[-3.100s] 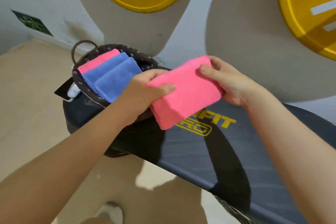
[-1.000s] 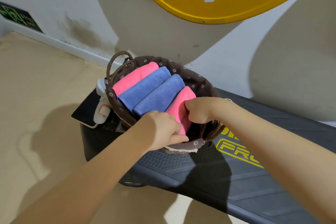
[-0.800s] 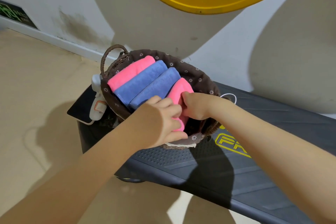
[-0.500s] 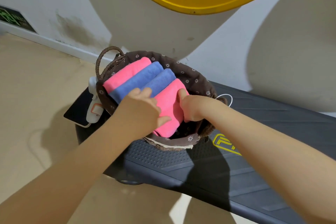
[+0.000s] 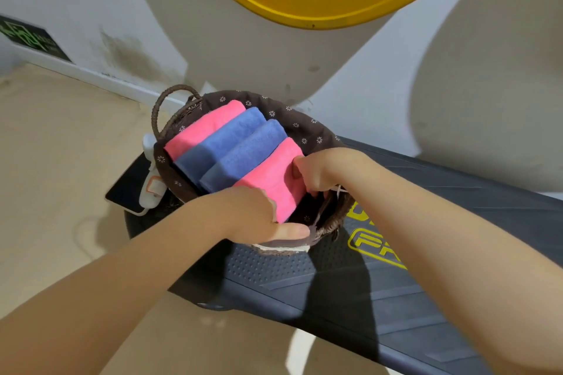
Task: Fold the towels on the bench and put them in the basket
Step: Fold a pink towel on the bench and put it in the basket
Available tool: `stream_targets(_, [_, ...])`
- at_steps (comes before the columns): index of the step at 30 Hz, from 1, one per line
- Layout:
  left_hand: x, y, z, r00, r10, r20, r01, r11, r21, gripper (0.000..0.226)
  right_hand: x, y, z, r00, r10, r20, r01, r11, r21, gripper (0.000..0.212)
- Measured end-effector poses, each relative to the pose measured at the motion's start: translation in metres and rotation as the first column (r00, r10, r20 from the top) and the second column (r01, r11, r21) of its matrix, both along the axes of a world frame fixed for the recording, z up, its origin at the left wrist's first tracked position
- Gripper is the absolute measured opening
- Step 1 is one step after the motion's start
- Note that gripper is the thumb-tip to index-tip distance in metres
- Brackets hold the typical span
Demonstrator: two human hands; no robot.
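Now second pink towel (image 5: 274, 183) down in basket (image 5: 307, 128), rightmost of four; moments ago still carried. Left hand (image 5: 259, 216) and right hand (image 5: 320, 170) both grip it, tucking. Bench (image 5: 426, 268) towel-free.
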State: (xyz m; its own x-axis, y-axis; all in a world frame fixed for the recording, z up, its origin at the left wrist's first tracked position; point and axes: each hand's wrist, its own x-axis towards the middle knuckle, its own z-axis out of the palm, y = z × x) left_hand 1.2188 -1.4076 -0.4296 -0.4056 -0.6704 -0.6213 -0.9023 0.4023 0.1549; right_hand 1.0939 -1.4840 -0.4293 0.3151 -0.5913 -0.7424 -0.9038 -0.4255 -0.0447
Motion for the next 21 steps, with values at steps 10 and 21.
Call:
stream_targets(10, [-0.007, 0.033, 0.174, 0.999, 0.000, -0.052, -0.011, 0.977, -0.212, 0.033, -0.048, 0.048, 0.171, 0.958, -0.106, 0.265, 0.120, 0.992, -0.038, 0.026])
stream_targets(21, [-0.045, 0.063, 0.460, 0.978, -0.189, -0.092, 0.168, 0.966, -0.197, 0.028, -0.099, 0.193, 0.452, 0.853, -0.412, 0.320, 0.506, 0.802, -0.318, 0.028])
